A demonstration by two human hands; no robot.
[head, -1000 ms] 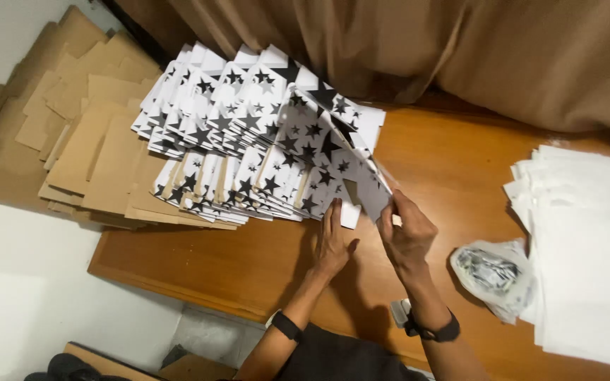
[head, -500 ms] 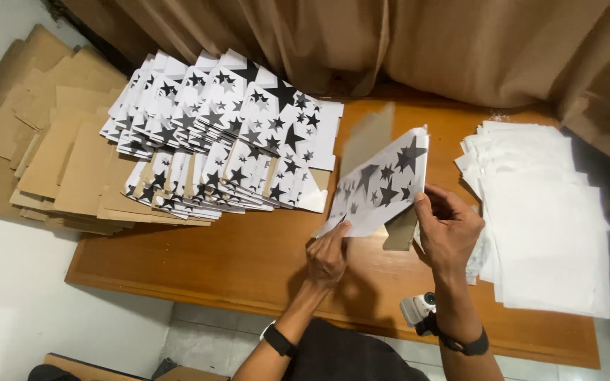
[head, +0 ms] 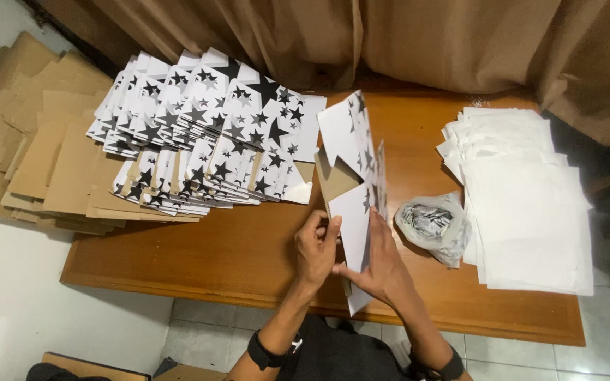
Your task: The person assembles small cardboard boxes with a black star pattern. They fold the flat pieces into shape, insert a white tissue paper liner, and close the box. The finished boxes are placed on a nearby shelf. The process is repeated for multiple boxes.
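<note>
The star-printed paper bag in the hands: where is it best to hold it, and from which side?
Probably by its lower edges, from the person's own side, as the left hand and right hand do now. The star-printed paper bag stands on edge, half-folded and floppy, its upper flaps spreading apart above the table.

Brown curtain (head: 404, 49) behind, wooden table (head: 234, 247), white wall (head: 15, 296) at left, pale tiled floor (head: 601, 346)

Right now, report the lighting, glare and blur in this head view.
Head view: even indoor light, soft shadows; mild sheen on the brown wooden table; the white stacked sheets look nearly washed out; the star-printed white card in the left hand and right hand is slightly blurred.
</note>
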